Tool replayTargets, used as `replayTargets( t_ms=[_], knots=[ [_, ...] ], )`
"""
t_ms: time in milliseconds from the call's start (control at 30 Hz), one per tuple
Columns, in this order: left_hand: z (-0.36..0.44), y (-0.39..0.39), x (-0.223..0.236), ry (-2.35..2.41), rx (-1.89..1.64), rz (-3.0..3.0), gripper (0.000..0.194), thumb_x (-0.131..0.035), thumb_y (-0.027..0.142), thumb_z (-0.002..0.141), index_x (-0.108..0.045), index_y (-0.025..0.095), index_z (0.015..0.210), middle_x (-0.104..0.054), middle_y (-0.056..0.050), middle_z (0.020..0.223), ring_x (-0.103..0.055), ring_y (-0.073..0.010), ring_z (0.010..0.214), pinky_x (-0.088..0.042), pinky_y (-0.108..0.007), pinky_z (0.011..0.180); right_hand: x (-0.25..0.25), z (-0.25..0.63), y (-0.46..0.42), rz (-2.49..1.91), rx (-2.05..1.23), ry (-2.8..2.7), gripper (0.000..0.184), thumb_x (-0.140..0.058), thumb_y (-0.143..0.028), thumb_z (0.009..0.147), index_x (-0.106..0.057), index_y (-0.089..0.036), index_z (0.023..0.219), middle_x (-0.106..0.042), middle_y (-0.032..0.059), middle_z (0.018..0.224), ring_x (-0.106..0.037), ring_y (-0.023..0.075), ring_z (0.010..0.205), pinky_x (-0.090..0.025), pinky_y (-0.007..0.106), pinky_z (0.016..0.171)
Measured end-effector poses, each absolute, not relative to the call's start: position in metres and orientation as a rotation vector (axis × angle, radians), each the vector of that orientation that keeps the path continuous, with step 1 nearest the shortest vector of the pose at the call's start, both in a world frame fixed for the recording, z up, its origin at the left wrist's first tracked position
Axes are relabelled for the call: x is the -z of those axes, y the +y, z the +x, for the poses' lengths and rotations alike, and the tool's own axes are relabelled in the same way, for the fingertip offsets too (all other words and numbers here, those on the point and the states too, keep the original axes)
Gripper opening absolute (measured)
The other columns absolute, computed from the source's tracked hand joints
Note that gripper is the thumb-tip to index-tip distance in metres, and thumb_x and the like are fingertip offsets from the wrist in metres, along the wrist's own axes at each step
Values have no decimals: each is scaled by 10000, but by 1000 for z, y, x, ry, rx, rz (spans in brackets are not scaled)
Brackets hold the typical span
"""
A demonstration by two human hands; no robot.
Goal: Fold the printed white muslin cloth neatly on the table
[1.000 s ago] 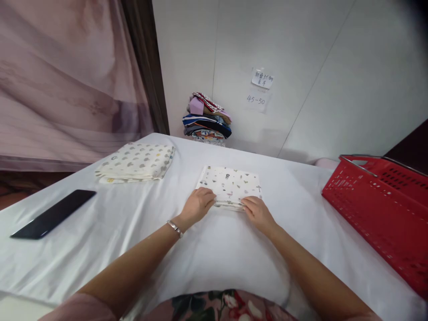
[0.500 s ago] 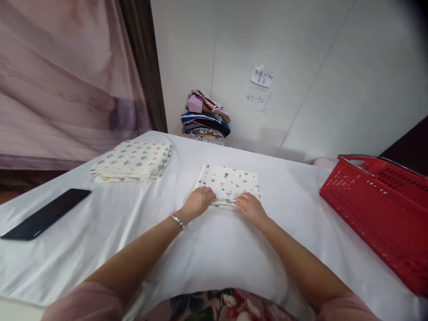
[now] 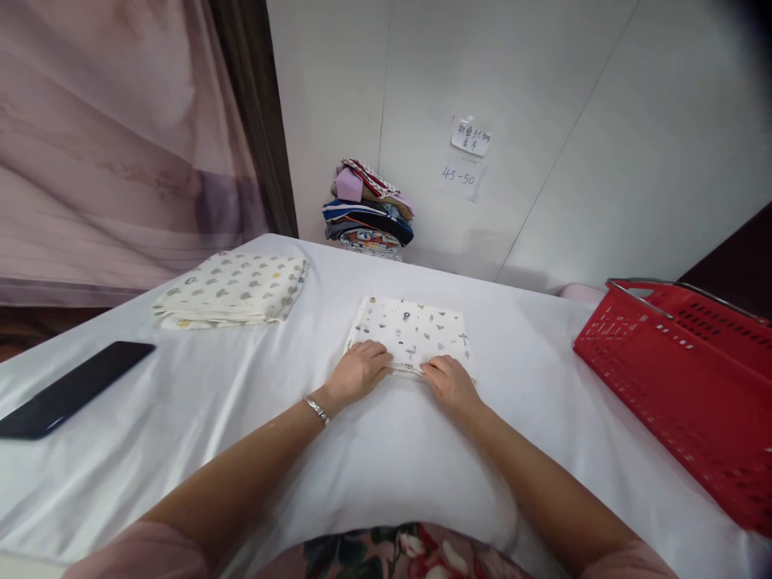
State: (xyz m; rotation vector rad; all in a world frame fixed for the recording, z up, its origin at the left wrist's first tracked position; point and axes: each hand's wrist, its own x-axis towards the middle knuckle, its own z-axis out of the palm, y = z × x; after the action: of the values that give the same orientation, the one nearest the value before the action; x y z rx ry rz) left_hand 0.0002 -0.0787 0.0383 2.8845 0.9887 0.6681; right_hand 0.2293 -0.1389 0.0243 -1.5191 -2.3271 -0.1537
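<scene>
A folded white cloth with small dark and beige prints lies flat in the middle of the white-covered table. My left hand, with a silver bracelet at the wrist, is closed on the cloth's near left edge. At the near right part of the same edge, my right hand grips with thumb and fingers together. Between the two hands the layered near edge shows. The fingertips of both hands are partly hidden by the hands themselves.
To the left lie another folded cloth with grey prints and a dark flat phone-like slab. A red basket stands at the right on the white tablecloth. Beyond the far edge rises a fabric stack by the wall.
Both hands remain at the cloth's near edge, which has come down flatter. The left hand has turned slightly more over the cloth. My view has shifted a little.
</scene>
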Motion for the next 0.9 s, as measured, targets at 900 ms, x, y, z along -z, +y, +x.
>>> replayTargets(
  t_ms=[900],
  knots=[
    [-5,-66,-9,1281,-872,2818,319,-384,335,897,-577,173,1094,-586,-74,1188,-483,-218,1144,-344,-397,987,-21,228,-148,-1551,41,-2477,483,-375,-324,889,-370,-160,1343,-369,87,1397,-303,229,1298,-259,456,1060]
  ],
)
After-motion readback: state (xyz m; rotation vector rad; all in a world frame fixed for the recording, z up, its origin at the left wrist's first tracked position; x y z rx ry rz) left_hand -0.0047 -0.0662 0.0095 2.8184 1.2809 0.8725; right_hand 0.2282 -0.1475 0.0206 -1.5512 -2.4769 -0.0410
